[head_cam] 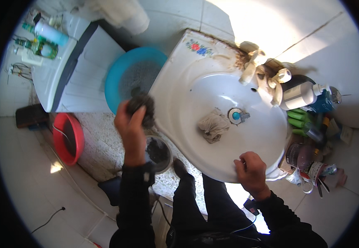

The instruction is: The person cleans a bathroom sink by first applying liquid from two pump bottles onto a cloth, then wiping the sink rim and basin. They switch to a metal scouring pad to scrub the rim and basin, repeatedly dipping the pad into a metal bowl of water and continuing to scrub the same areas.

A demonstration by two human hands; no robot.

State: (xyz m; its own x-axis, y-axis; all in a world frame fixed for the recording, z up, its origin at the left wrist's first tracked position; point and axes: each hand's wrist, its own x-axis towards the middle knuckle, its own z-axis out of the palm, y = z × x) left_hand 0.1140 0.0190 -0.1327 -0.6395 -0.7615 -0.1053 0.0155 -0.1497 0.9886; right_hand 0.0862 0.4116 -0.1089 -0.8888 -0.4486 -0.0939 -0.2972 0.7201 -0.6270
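Observation:
My left hand is closed around a dark, bunched-up piece of cloth, slightly blurred. It is over the gap between the washbasin's left edge and a blue plastic basin holding greyish, sudsy water. In the white ceramic washbasin lies a crumpled beige wet cloth, left of the drain with its blue-centred stopper. Above the basin's front rim is my right hand, its fingers loosely curled. Nothing shows in it, but its palm is hidden.
Taps rise at the back of the washbasin. Bottles, including a white pump bottle, and green gloves crowd its right side. A bucket with dark contents and a red basin stand below left, near a white appliance.

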